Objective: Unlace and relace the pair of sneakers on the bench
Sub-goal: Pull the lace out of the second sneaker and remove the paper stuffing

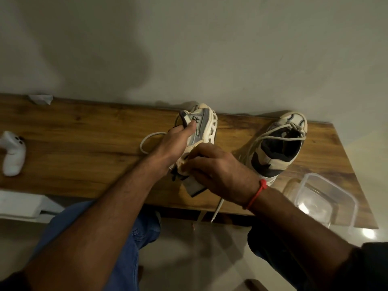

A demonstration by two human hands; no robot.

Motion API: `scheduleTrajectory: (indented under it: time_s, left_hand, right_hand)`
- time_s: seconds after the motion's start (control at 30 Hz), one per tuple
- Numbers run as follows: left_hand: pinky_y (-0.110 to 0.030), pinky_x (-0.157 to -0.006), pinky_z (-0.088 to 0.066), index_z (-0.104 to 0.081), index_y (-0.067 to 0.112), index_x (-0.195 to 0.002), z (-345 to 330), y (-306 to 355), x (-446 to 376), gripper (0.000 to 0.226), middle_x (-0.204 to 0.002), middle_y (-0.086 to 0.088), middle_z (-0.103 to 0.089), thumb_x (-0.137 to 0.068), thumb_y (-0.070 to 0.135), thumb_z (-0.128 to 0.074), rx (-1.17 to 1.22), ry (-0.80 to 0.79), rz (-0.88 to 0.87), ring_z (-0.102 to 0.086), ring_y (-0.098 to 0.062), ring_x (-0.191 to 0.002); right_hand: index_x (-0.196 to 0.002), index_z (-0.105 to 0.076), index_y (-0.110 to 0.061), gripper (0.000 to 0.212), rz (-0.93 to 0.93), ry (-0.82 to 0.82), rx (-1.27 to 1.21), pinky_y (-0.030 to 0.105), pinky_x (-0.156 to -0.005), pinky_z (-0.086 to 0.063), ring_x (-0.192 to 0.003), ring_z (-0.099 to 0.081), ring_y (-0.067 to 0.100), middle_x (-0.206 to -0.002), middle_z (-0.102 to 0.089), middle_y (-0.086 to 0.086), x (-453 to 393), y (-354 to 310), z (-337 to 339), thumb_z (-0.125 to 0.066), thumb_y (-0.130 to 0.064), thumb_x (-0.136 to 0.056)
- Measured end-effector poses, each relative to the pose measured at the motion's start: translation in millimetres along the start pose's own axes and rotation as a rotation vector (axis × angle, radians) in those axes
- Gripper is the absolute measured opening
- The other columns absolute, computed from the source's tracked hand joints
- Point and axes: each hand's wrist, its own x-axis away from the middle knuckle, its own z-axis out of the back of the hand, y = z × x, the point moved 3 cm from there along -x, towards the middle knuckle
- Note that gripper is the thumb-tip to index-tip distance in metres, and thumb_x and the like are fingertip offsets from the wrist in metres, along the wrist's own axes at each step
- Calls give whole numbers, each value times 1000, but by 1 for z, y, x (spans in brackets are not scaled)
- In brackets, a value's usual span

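Head view: both hands (174,141) (218,171) grip one sneaker (202,124) near a clear tub (327,198).

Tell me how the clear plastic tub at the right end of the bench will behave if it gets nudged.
The plastic tub looks thin-walled and empty, so it is probably light and would slide easily on the smooth bench. It sits close to the bench's front right corner, so a push that way could send it off. Its low, wide shape makes tipping unlikely.
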Motion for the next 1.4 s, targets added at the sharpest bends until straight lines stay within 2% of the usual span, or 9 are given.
scheduleTrajectory:
  time_s: [0.07,0.17,0.3,0.57,0.73,0.97,1.17,1.27,1.4]
  left_hand:
    - [-37,-85,-55,-67,29,-108,1,2,2,34,-101,5,-74,-105,52,-42,44,-16,10,-69,-15,-93]
    - [-52,-99,-54,-68,24,-123,-1,2,3,45,-112,-1,-76,-99,57,-48,78,-7,-11,-72,-24,-105]
    - [-44,-93,-55,-73,19,-111,-6,2,2,43,-109,-4,-74,-103,52,-47,44,89,-64,-69,-24,-102]
    - [-29,-65,-49,-72,11,-104,-3,0,2,46,-91,-4,-73,-107,46,-42,61,216,-78,-69,-21,-83]
    - [-47,-86,-58,-73,12,-103,-7,-6,2,49,-97,-8,-75,-105,51,-43,29,246,-39,-71,-29,-92]
    - [-53,-94,-56,-72,14,-109,-10,-9,-5,49,-103,-8,-75,-104,53,-43,31,225,-22,-70,-30,-96]
    - [-46,-96,-54,-71,17,-119,-10,-10,-8,50,-111,-5,-74,-104,55,-42,91,135,-40,-68,-25,-105]
    - [-55,-98,-54,-72,21,-118,-12,-11,-7,60,-110,-5,-76,-92,67,-45,192,94,-19,-71,-28,-105]
    - [-43,-92,-56,-70,17,-126,-12,-9,-6,53,-115,-11,-75,-103,56,-42,294,36,17,-71,-29,-107]
  right_hand:
    - [-108,-71,-10,20,-42,43,7,23,-83,-50,-98,-60,18,-110,-63,9,0,9,5,-62,-17,-93]
    - [-107,-71,-8,17,-164,186,26,22,-79,-53,-92,-59,13,-108,-64,8,-1,30,16,-63,-16,-94]
    - [-105,-74,-12,15,-298,243,-39,17,-80,-52,-91,-61,9,-104,-68,2,2,37,22,-67,-14,-93]
    - [-106,-72,-8,19,-48,90,-12,9,-77,-45,-90,-63,12,-104,-67,6,-4,4,14,-61,-17,-93]
    - [-109,-72,-9,18,-12,14,45,28,-73,-57,-87,-66,18,-99,-69,8,-2,0,9,-66,-15,-92]
    - [-97,-77,-20,14,44,-201,6,25,-65,-56,-84,-66,11,-95,-72,-1,4,-10,11,-67,-20,-87]
    - [-105,-74,-14,19,-239,283,-87,20,-73,-53,-88,-61,7,-103,-67,-1,4,24,42,-62,-26,-94]
    - [-102,-75,-15,29,-283,188,-126,18,-76,-54,-93,-61,5,-109,-66,-2,3,22,30,-58,-37,-94]
    - [-104,-73,-11,21,-181,159,-121,18,-82,-53,-95,-62,9,-108,-67,3,1,16,18,-63,-24,-91]
